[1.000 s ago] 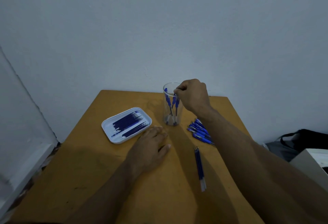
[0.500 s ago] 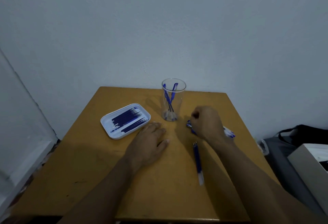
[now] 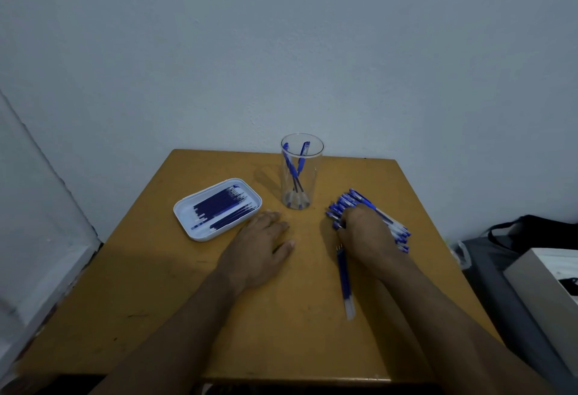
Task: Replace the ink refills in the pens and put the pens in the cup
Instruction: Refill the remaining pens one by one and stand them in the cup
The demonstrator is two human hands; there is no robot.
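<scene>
Nearest the front edge of the ochre wooden table [image 3: 150, 316], a small bundle of used dark-blue ink refills [image 3: 345, 282] lies lengthwise, right of centre. The left hand [image 3: 261, 246] rests flat on the wood mid-table, fingers straight, holding nothing. The right hand [image 3: 364, 235] lies over the heap of blue-and-clear plastic pens [image 3: 350, 202] towards the right edge; its fingers are hidden, so I cannot tell whether it grips 1. Left of centre sits the white rounded-rectangle tray [image 3: 187, 218] of fresh dark-blue refills [image 3: 220, 207]. Near the far edge stands the clear cylindrical cup [image 3: 314, 175], upright, with 2 blue pens [image 3: 295, 169] leaning crossed inside.
</scene>
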